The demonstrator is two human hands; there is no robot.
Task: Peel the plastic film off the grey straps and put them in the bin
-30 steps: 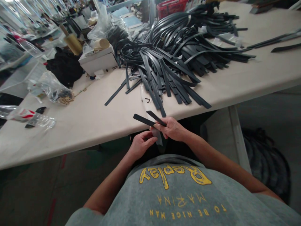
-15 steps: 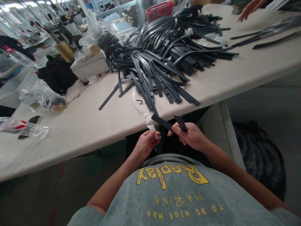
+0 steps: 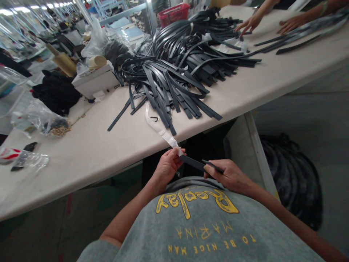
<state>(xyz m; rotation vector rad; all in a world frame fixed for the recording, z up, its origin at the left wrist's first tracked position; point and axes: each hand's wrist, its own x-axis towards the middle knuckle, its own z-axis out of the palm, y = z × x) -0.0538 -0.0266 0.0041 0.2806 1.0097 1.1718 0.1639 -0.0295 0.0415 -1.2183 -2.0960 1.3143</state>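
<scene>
Just off the table's front edge, my left hand [image 3: 169,164] pinches the end of a white tape strip [image 3: 163,133], which trails back onto the table. The tip of a dark flat strap [image 3: 193,162] meets the tape at my left fingers. My right hand [image 3: 227,174] is closed around that strap, and a second short dark end sticks out between its fingers. Beyond my hands a big pile of dark straps [image 3: 174,85] is spread over the table, with loose ends pointing toward me. A small black hook-shaped piece [image 3: 154,119] lies by the tape.
A white box [image 3: 95,80] with a tape roll, a black cloth bundle [image 3: 56,91] and plastic bags [image 3: 45,118] lie on the left. A red basket [image 3: 173,15] stands behind the pile. At the far right, another person's hands [image 3: 251,24] touch the straps and table [image 3: 245,98].
My right hand has moved slightly down and right, bringing the strap's tip against the tape at my left fingers. The other person's hands have come further into view.
</scene>
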